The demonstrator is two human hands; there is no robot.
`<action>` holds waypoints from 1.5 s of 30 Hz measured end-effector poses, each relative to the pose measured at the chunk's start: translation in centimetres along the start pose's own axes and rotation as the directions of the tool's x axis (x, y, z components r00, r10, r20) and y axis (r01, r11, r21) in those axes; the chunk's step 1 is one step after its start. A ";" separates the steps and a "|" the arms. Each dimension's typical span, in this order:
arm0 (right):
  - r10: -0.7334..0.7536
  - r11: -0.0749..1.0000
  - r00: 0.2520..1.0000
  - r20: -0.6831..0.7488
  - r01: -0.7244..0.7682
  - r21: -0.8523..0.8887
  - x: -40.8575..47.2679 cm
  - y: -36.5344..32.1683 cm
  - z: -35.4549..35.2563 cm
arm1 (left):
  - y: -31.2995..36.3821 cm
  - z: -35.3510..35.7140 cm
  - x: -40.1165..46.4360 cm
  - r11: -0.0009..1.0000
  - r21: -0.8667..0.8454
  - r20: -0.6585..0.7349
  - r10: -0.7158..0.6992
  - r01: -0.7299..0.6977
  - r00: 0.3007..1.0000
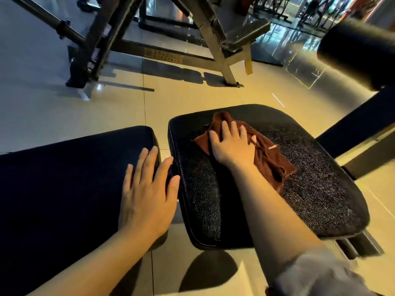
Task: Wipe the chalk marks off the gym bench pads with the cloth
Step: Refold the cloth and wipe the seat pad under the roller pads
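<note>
The right hand (233, 144) presses flat, fingers spread, on the brown cloth (271, 159) atop the right pad (320, 189); the left hand (147, 189) rests open on the left pad (64, 178). The bunched cloth could slip from under the palm, missing marks.

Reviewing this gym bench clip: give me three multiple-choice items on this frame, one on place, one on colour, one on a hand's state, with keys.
1. Where does the cloth lie?
A. on the right pad
B. on the left pad
C. on the floor

2. What colour is the cloth?
A. white
B. brown
C. blue

3. How is the left hand?
A. fisted
B. pinching the cloth
C. flat, fingers straight

Key: 1 A, it lies on the right pad under the right hand. 2 B, it shows reddish brown. 3 C, it rests flat on the left pad.
</note>
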State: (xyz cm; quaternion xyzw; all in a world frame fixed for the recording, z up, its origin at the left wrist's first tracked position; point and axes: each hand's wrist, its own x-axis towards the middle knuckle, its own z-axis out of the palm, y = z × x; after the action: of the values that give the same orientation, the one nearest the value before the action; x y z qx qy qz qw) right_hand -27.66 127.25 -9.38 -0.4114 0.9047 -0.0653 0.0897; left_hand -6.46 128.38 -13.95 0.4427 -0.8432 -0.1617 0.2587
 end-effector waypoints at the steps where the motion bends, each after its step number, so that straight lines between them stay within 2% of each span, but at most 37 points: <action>1: 0.034 0.999 0.999 -0.001 -0.034 -0.001 0.9 0.3 -0.3 | 0.0 0.0 0.0 1.000 -0.001 0.000 -0.003 0.003 1.000; 3: 0.036 0.999 0.999 -0.009 -0.037 -0.013 0.4 0.5 -0.4 | 0.1 -0.1 0.0 1.000 0.012 0.023 0.006 -0.007 1.000; 6: -0.078 0.995 0.996 -0.032 0.076 -0.068 -5.9 1.1 0.8 | -0.1 -0.3 0.0 0.994 0.099 0.062 0.046 -0.052 0.997; 9: -0.155 0.982 0.986 -0.063 0.147 -0.120 -13.1 2.5 1.2 | 1.4 -0.4 -0.7 0.952 0.170 0.086 0.244 -0.255 0.966; 11: -0.146 0.982 0.989 -0.006 0.144 -0.121 -13.6 3.4 0.9 | 2.7 0.1 -1.5 0.915 0.175 0.104 0.349 -0.363 0.931; 12: -0.147 0.983 0.989 -0.011 0.144 -0.110 -12.8 3.6 0.8 | 3.1 0.3 -1.6 0.911 0.181 0.116 0.355 -0.371 0.928; 14: -0.117 0.992 0.993 -0.026 0.116 -0.045 -10.0 4.1 0.3 | 3.2 0.6 -1.5 0.933 0.183 0.147 0.287 -0.311 0.947; 16: -0.051 0.999 0.998 -0.035 0.050 -0.017 -6.1 5.0 -0.2 | 3.2 0.6 -1.5 0.956 0.114 0.160 0.252 -0.272 0.954; 20: 0.044 0.997 0.992 -0.118 -0.050 -0.050 1.9 6.6 -1.2 | 4.3 0.3 -1.6 0.920 -0.162 0.095 0.375 -0.358 0.922; 22: 0.059 0.997 0.990 -0.126 -0.064 -0.036 2.8 6.6 -1.6 | 4.5 0.0 -1.3 0.908 -0.249 0.065 0.362 -0.336 0.930; 24: 0.023 1.000 0.992 -0.123 -0.024 -0.009 0.8 6.4 -1.7 | 4.2 -0.1 -0.5 0.917 -0.317 0.055 0.271 -0.241 0.961; 26: -0.043 0.999 0.995 -0.089 0.041 -0.024 -3.7 6.1 -1.2 | 3.8 0.2 -0.1 0.925 -0.317 0.055 0.237 -0.208 0.970; 28: -0.102 0.991 0.991 -0.090 0.093 -0.099 -9.2 6.3 -0.3 | 3.8 0.5 -0.1 0.924 -0.286 0.049 0.278 -0.253 0.959; 32: -0.068 0.989 0.993 -0.094 0.055 -0.136 -13.1 6.6 0.1 | 4.9 1.2 0.2 0.931 -0.305 0.062 0.231 -0.202 0.971; 36: -0.062 0.993 0.995 -0.084 0.053 -0.104 -10.2 7.5 -0.4 | 5.4 2.5 0.1 0.938 -0.311 0.037 0.171 -0.151 0.985; 38: -0.039 0.996 0.997 -0.067 0.034 -0.080 -7.8 8.6 -1.0 | 5.5 2.7 0.0 0.919 -0.349 -0.005 0.193 -0.183 0.981; 40: 0.019 0.998 0.997 -0.074 -0.023 -0.054 -4.7 9.6 -1.6 | 5.8 2.7 -0.1 0.901 -0.363 -0.045 0.236 -0.236 0.971; 45: 0.141 0.986 0.982 -0.127 -0.151 -0.072 4.5 11.3 -3.1 | 5.7 2.8 -0.1 0.890 -0.386 -0.049 0.244 -0.244 0.968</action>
State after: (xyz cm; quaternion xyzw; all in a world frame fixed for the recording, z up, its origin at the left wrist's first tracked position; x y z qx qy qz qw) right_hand -39.48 131.38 -9.04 -0.3423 0.9382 -0.0464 0.0224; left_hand -11.81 131.80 -13.37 0.2730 -0.8432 -0.2923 0.3593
